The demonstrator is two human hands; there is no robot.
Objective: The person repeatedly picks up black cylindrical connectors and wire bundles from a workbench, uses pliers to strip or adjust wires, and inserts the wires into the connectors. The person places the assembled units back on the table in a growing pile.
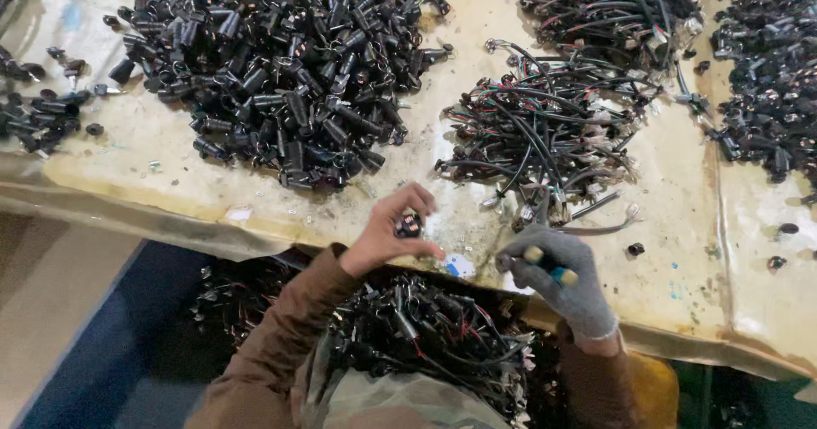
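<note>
Head view: your left hand [387, 233] is bare, its fingers [423, 197] clamped on a small black plug [409, 224] held just above the near edge of the bench [681, 191]. Your right hand [566, 280] wears a grey glove, its fingers closed round a short tool with a yellow and blue handle [551, 265]; the working tip is hidden. A large heap of black plugs [281, 71] lies ahead of your left hand, and a tangle of wired leads [545, 131] lies ahead of your right. More wired pieces [425, 327] rest in your lap, below the bench edge.

Risks, as I judge them: the plug is gripped by fingertips only, over the edge, so a slip would drop it into the lap pile. The bare hand sits near the tool; a jab could catch skin.
</note>
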